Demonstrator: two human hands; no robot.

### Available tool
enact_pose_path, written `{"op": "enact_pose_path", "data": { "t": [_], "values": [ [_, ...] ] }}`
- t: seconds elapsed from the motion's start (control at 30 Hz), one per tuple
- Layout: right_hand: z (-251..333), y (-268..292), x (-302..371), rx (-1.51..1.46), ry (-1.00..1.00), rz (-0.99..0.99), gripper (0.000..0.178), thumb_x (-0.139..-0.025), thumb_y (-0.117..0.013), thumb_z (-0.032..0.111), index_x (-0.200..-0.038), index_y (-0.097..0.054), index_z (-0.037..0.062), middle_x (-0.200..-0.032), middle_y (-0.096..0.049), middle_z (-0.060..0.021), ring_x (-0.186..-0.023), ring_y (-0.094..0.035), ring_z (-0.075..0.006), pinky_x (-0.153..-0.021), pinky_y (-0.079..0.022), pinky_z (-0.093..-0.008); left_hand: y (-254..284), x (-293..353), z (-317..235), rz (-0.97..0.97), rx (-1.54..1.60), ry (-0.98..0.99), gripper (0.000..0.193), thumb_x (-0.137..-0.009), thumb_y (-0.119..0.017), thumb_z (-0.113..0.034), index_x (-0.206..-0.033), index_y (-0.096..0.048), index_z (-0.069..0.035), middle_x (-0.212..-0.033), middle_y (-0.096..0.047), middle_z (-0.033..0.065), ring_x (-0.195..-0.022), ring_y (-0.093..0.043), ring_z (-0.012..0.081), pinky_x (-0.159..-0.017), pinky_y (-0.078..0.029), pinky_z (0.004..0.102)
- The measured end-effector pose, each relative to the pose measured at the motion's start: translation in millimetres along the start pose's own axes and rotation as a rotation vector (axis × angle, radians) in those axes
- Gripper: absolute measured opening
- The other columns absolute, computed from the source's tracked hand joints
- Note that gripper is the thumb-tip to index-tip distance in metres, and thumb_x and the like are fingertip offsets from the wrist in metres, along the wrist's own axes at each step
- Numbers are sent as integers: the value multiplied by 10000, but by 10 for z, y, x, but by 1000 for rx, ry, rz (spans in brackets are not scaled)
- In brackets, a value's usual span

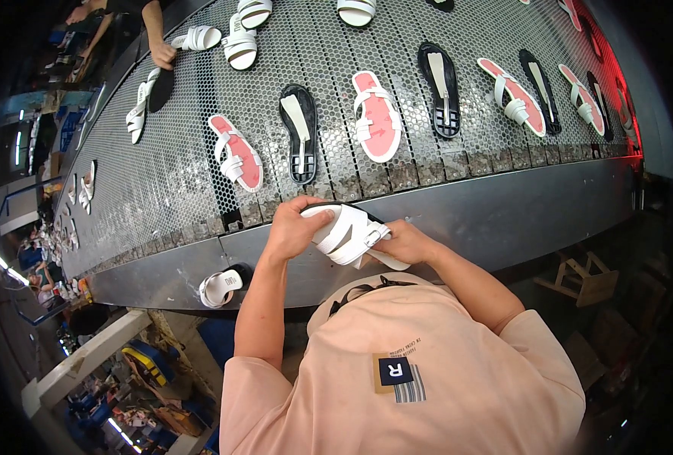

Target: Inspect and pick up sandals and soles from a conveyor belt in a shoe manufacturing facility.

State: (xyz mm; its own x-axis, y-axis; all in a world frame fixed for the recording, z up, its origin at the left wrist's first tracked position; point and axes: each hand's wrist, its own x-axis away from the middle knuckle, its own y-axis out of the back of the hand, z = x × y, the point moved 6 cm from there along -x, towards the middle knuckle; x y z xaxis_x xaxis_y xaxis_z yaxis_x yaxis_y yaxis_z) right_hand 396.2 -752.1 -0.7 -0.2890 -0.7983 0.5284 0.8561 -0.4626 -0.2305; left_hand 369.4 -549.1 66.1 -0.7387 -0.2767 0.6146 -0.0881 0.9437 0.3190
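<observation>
1. While the perforated grey metal conveyor belt (162, 189) carries its rows, one white strapped sandal with a black sole (348, 231) is off the belt, held in both hands over the dark steel front rail (518, 216), just in front of the wearer's chest.
2. Progress, as judged: the sandal's upper and sole look joined, so the item in hand seems at a pressing or checking stage, not yet put down.
3. Still unjoined on the belt: white strap uppers on pink lasts (236, 154), (377, 116), (512, 87), each beside a separate black sole with a pale centre strip (299, 133), (438, 89). These pairs seem to await assembly.
4. Left hand (295, 226): closed around the sandal's toe end, fingers curled over the black sole edge, thumb side toward the straps.
5. Right hand (405, 243): closed on the heel end, fingers pinching the white straps by the buckle; a loose strap end hangs below it.
6. One more white sandal (221, 288) rests on the rail's lower ledge, to the left and apart from both hands.
7. Far left: another person's hand (161, 54) rests on the belt edge near white sandals (200, 36).
</observation>
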Motion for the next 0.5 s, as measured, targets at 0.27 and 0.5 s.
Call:
{"op": "enact_pose_path", "data": {
  "t": [0.27,0.5],
  "values": [
    [-28,362,145,419,-82,-94,368,-846,-653,293,-953,-638,-58,-815,-675,-106,-747,-650,-166,-661,-502,-300,-96,-75,321,-96,226,37,235,-808,-686,-51,-1016,-628,42,-895,-666,89,-761,-618,123,-688,-508,256],
    [-481,658,279,-104,-206,-264,302,-863,-657,261,-900,-614,-36,-771,-657,-86,-602,-639,-111,-517,-496,-231,-216,-14,964,-265,344,66,329,-833,-672,-108,-1114,-597,44,-1086,-628,125,-970,-588,174,-845,-464,304]
  ]
}}
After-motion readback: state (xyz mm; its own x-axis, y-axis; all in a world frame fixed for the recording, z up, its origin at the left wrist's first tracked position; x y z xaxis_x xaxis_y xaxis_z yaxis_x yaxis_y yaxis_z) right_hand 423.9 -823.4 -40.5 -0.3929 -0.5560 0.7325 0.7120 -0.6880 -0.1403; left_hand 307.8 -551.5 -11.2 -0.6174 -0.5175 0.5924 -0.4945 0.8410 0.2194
